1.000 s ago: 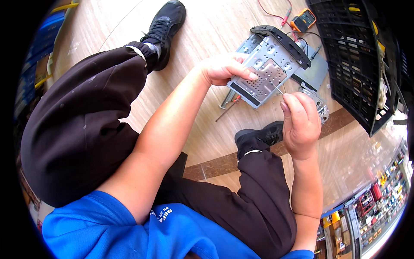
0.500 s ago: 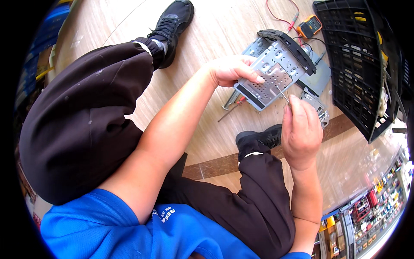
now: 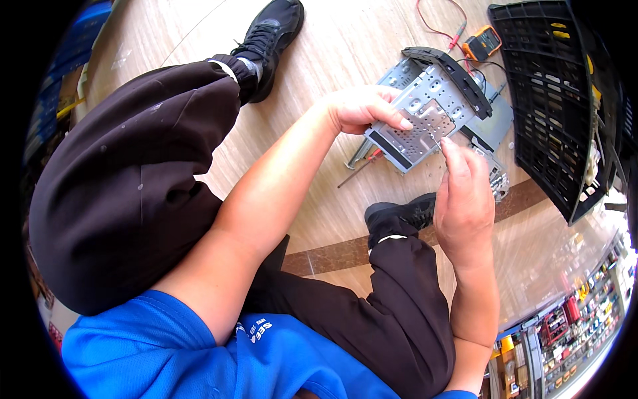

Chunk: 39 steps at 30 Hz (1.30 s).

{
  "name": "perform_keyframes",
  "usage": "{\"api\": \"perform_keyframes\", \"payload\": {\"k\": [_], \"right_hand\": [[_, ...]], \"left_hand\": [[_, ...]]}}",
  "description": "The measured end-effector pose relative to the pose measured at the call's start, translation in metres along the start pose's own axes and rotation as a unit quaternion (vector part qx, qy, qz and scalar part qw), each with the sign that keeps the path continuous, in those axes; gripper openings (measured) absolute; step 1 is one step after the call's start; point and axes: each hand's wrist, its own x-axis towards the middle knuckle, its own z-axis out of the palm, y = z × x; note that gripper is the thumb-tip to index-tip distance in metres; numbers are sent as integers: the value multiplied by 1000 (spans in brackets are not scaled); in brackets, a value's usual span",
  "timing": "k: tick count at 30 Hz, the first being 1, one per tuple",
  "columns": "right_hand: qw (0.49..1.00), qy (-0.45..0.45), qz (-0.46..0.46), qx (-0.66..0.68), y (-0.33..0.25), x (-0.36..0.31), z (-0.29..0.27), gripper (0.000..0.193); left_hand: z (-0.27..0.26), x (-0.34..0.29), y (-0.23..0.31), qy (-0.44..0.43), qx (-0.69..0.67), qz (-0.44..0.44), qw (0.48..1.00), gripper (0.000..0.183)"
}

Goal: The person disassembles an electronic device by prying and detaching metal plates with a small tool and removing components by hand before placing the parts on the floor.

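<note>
My left hand [image 3: 362, 110] grips the near left edge of a silver metal device chassis [image 3: 425, 100], thumb on its perforated top plate. A curved black front panel [image 3: 458, 83] is fixed along the far right side of the chassis. At the plate's lower right, my right hand [image 3: 465, 199] is closed in a pinch on a thin metal tool [image 3: 435, 139]. Only a short length of it shows, and its exact kind is hard to make out. Below the chassis, a thin metal shaft with a red part [image 3: 376, 153] lies on the floor.
An orange and black multimeter [image 3: 482, 44] with a red lead [image 3: 458, 33] lies beyond the chassis. To the right stands a large black plastic crate [image 3: 548, 100]. Flat metal panels [image 3: 492, 123] and a metal mechanism [image 3: 497, 176] lie on the floor. My black shoes [image 3: 269, 43] flank the work.
My right fingertips have moved up and closer to the plate, and less of the thin tool shows. The left hand keeps its hold on the chassis.
</note>
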Motion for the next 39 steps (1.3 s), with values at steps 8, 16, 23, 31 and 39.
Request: {"api": "perform_keyframes", "payload": {"k": [8,16,23,31,39], "right_hand": [[999,-22,-4,-42,1,5,-3,37],[996,-34,35,-73,-2,1,-6,34],[998,-47,-34,29,3,-2,-7,36],[997,-67,28,-39,0,-7,-15,28],[990,-76,74,-96,-19,17,-9,19]], "left_hand": [[-2,1,-2,3,-11,5,1000,42],[1,0,1,7,-4,1,1000,42],[2,2,0,7,2,14,1000,42],[7,-6,0,24,6,25,999,39],[6,4,-3,89,93,44,991,35]]}}
